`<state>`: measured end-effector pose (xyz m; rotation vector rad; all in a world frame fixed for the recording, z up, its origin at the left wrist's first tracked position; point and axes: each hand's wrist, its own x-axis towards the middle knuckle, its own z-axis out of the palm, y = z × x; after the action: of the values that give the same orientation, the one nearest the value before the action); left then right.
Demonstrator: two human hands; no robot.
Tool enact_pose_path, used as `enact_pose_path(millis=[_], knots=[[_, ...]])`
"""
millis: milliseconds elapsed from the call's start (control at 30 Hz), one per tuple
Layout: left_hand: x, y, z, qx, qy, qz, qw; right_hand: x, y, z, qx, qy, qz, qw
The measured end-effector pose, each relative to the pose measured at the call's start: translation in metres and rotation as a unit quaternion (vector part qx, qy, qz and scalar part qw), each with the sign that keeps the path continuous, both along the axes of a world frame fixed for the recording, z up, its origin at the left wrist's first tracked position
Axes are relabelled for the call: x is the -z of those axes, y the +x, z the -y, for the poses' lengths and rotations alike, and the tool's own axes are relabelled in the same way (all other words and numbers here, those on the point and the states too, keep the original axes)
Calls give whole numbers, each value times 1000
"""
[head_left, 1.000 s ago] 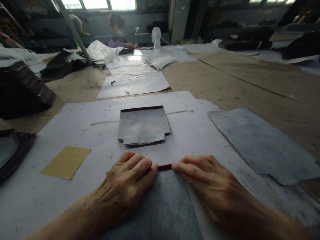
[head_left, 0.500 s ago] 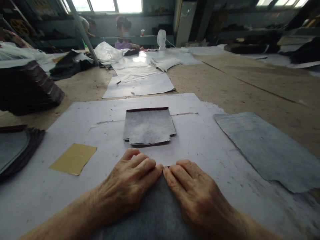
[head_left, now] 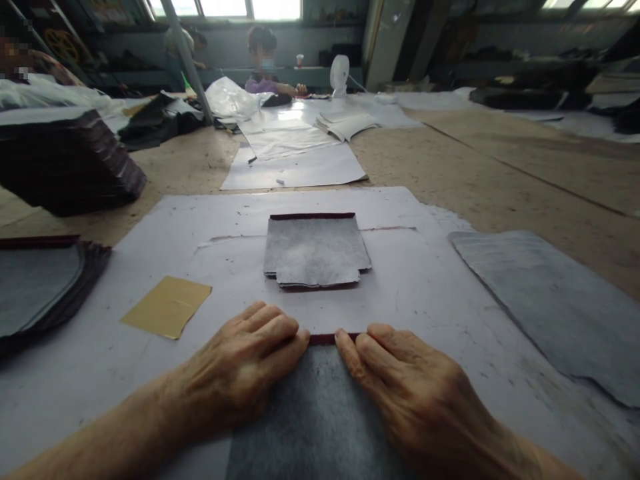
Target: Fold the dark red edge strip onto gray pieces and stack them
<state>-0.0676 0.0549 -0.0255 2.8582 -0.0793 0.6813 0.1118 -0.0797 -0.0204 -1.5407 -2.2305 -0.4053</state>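
A grey backed panel (head_left: 320, 407) lies in front of me, its far edge turned over into a narrow dark red strip (head_left: 323, 339). My left hand (head_left: 250, 357) has its fingers curled and pressed together on the left part of that strip. On the right part, my right hand (head_left: 410, 380) bears down in the same way, thumb and fingers closed at the fold. A short stretch of the strip shows between the thumbs. Just beyond my hands rests a small stack of notched grey pieces (head_left: 316, 250) with a dark red far edge.
White paper (head_left: 240, 307) covers the work surface. A tan card (head_left: 167, 308) lies to the left, near grey pieces with dark edges (head_left: 37, 293) and a tall dark stack (head_left: 70, 160). Larger grey panels (head_left: 550, 307) lie right. A person (head_left: 263, 70) sits across the table.
My hands have moved apart along the edge, uncovering more of the dark red strip between them. The whole view has shifted slightly, so things appear further right.
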Motion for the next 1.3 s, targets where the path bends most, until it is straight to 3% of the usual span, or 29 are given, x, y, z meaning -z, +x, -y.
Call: enact_pose_path(millis=[167, 367, 600, 700, 1100, 1200, 1300], knots=[[2, 1, 2, -5, 12, 8, 1000, -8, -15, -5, 31, 31, 116, 992], [-1, 3, 2, 6, 2, -12, 1000, -1, -28, -18, -7, 31, 12, 999], [2, -19, -12, -12, -45, 14, 999, 5, -20, -17, -37, 32, 16, 999], [2, -27, -14, -27, -32, 15, 999, 5, -20, -17, -36, 33, 9, 999], [1, -24, -7, -16, 25, 26, 999, -8, -25, -28, -29, -34, 24, 999], [1, -23, -7, -15, 10, 15, 1000, -10, -35, -34, -10, -4, 39, 999], [2, -23, -9, -18, -9, 10, 1000, -5, -44, -37, -56, 18, -3, 998]])
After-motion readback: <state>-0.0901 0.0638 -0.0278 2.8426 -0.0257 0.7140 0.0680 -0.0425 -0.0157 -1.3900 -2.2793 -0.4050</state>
